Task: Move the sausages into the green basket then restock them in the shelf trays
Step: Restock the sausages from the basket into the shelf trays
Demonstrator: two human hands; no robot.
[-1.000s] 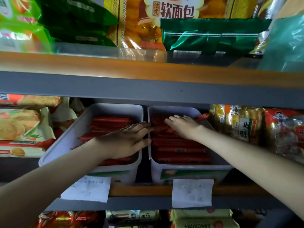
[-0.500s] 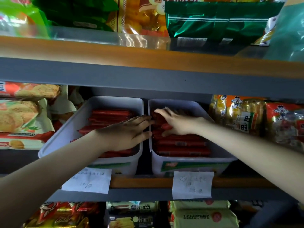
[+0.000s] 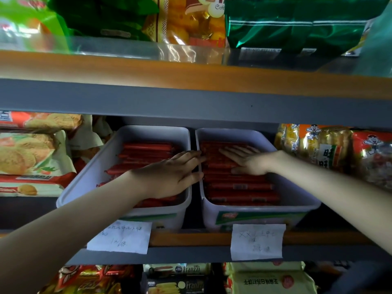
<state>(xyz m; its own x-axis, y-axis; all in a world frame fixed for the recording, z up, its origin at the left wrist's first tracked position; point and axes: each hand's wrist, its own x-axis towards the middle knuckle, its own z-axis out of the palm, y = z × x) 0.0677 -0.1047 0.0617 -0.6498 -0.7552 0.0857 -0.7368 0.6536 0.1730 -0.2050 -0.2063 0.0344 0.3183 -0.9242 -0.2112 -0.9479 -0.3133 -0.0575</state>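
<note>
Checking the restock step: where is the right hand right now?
In the head view, the right hand lies flat on the sausages in the right tray, just right of centre, beside the left hand over the left tray.

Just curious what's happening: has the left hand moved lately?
No: the left hand still lies across the left tray's right wall, fingertips reaching the right tray.

One head-worn camera faced the grey-and-orange metal shelf [image 3: 191, 107] closely, slightly above its white plastic trays [image 3: 233, 132]
</note>
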